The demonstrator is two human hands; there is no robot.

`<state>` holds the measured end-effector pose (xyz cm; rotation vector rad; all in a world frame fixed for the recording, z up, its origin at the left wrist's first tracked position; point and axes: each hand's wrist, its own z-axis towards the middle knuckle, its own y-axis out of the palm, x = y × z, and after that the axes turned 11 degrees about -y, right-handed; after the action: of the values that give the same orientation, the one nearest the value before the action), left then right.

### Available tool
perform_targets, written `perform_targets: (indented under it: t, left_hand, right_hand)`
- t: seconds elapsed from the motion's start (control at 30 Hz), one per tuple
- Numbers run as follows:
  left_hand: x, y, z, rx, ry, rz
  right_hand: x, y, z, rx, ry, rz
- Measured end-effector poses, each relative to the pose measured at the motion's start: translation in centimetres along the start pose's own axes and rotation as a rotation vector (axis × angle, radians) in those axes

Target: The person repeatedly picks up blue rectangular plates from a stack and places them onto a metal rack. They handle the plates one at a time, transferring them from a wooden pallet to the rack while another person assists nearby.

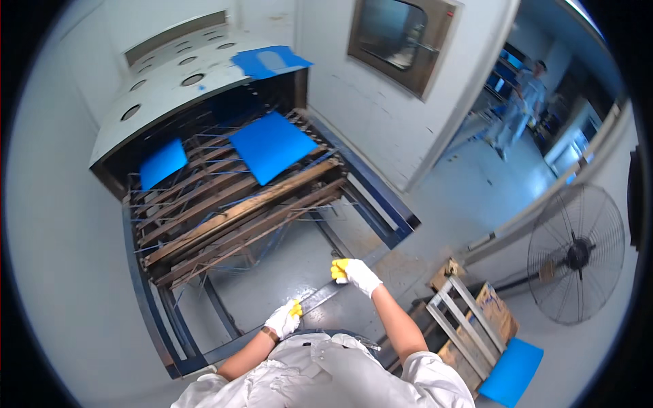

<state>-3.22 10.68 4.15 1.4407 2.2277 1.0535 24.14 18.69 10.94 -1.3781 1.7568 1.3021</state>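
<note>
Grey floor beneath; left hand point(284, 318) and right hand point(355, 272) clamped on a metal bar point(320, 298), near rusty rack point(231, 204) wires likely to snag gloves.

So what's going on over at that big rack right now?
A person in a white coat and white gloves with yellow fingertips stands at the front of a pulled-out metal frame. Both hands, left hand and right hand, are closed on the frame's front bar. Behind it, a rack of brown slats carries two blue sheets. A floor fan stands to the right, and another person is in the far doorway.
</note>
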Motion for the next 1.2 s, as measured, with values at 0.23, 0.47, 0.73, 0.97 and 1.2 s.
perform_targets:
  t: [0.23,0.47,0.73,0.97,1.2]
  left_hand:
    - [3.9,-7.8,-3.1,0.208,0.106,-0.445]
    - [7.7,-11.8,-4.0,0.217,0.08,-0.541]
    - [10.2,-4.9,-6.8,-0.07,0.054,-0.201]
    - [10.2,7.0,-6.8,-0.194,0.002,-0.188]
    - [11.0,17.8,-0.1,-0.091,0.989,1.572]
  right_hand:
    - [-7.9,9.7,14.5,0.08,-0.292,0.237]
    - [-11.3,15.6,25.1,0.099,-0.17,0.588]
    - [-22.7,17.6,15.7,-0.188,-0.484,-0.703]
    - [-20.8,10.6,0.3,0.224,-0.661,-1.358]
    - [-14.5,-0.4,-15.6,0.299,-1.089,-1.671]
